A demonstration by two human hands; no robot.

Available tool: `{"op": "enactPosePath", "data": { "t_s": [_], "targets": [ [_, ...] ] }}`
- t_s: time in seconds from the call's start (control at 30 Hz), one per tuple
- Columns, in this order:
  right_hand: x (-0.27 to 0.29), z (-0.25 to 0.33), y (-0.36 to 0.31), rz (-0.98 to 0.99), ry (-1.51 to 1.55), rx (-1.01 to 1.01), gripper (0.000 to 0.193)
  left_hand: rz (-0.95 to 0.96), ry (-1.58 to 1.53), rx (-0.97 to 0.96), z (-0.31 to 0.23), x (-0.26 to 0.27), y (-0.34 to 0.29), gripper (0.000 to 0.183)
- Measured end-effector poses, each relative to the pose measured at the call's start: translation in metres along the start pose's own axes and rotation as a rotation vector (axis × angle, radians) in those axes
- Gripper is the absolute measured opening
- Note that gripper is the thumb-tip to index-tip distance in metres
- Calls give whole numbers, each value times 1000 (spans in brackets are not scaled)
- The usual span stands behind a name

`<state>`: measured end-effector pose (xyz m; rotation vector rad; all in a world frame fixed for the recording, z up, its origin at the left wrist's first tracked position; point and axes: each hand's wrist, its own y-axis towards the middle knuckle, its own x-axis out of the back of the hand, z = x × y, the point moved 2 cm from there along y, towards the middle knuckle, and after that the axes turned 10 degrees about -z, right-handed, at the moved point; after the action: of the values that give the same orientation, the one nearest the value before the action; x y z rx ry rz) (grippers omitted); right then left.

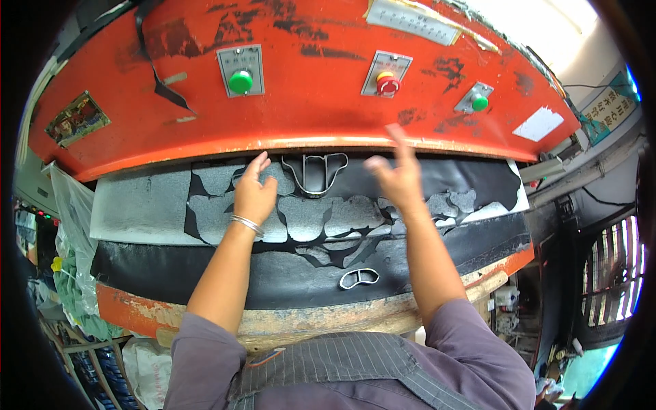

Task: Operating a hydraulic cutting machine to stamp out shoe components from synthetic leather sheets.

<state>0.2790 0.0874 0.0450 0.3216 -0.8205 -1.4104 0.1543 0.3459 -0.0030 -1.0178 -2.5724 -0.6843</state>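
Note:
A large metal cutting die [314,195] with a flared outline lies on a black sheet of material [365,181], close under the edge of the red machine. To its left is my left hand [255,197], with its fingers stretched forward and nothing held. My right hand [399,179] hovers on the other side of the die, fingers apart and partly blurred, also holding nothing. Irregular cut-out holes in the sheet expose the grey board [140,205] beneath. Nearer to me, a smaller curved cutting die [359,271] rests on the black front surface [198,273].
The red machine front [314,96] spans the far side, with a green button [240,83], a red knob [387,85] and another green button [480,103]. A worn wooden edge [301,321] runs before me. Clear plastic [74,212] hangs at the left.

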Motion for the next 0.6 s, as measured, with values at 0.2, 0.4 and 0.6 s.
{"op": "enactPosePath", "data": {
  "t_s": [0.2,0.4,0.6],
  "targets": [
    [137,-12,125,-803,-71,248,59,-574,24,-741,-151,55,19,11],
    [148,4,109,-666,-406,272,70,-135,232,-373,-171,75,14,27],
    [140,71,-58,870,-128,305,55,395,292,-151,-124,87,-152,23]
  ]
}}
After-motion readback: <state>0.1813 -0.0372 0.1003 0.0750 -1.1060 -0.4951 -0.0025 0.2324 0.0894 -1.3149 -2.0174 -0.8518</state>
